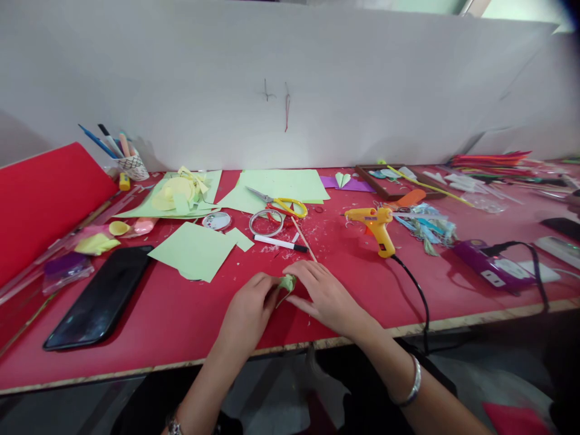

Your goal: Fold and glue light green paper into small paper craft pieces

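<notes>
Near the table's front edge, my left hand (251, 305) pinches a small piece of folded or curled green paper (287, 282). My right hand (324, 296) closes on the same paper from the other side, its thumb below and its fingers above. Fingers hide part of the paper, so its full shape cannot be seen. A thin wooden stick (303, 237) lies just beyond my right hand. Past it are a white marker (278, 243) with a black cap, a silver ring-shaped roll (266, 223) and yellow-handled scissors (290, 206).
A yellow glue gun (374, 226) lies at the right, its black cord running over the front edge. At the left are a black phone (102, 296) and a cut green sheet (194, 251). A purple power strip (492, 266) sits farther right. A pen cup (133, 164) stands at back left.
</notes>
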A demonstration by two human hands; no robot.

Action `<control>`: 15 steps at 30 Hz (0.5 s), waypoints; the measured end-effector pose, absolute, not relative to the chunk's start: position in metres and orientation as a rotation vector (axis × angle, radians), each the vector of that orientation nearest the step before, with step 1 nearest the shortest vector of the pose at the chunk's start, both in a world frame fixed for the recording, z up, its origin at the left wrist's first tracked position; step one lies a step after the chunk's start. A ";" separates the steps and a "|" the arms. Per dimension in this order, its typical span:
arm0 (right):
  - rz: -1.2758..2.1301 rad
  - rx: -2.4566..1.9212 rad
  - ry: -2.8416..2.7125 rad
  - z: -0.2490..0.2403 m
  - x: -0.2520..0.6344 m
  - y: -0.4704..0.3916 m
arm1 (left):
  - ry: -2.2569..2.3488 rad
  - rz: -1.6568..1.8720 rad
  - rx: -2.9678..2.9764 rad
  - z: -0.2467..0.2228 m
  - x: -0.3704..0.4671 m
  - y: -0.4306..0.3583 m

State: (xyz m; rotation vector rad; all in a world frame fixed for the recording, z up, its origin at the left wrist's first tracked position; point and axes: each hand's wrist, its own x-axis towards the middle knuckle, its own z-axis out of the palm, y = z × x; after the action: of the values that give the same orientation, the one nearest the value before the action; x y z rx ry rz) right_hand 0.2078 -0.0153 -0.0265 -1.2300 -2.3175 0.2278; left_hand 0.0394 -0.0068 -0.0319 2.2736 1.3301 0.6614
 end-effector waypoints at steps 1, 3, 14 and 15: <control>0.209 -1.258 -2.299 -0.028 0.208 -0.015 | 1.329 0.664 2.274 -0.032 0.039 -0.007; 0.199 -1.336 -2.234 -0.031 0.208 -0.015 | 1.352 0.674 2.278 -0.033 0.039 -0.008; 0.235 -1.508 -2.184 -0.032 0.207 -0.015 | 1.433 0.490 2.542 -0.029 0.040 -0.011; 0.234 -1.513 -2.176 -0.032 0.206 -0.015 | 1.428 0.490 2.551 -0.028 0.040 -0.010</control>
State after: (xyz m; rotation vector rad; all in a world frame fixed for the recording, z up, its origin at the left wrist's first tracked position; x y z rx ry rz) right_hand 0.2065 -0.0153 -0.0325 -1.5133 -2.1755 0.2344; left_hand 0.0403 -0.0103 -0.0284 2.5509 1.4281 0.4899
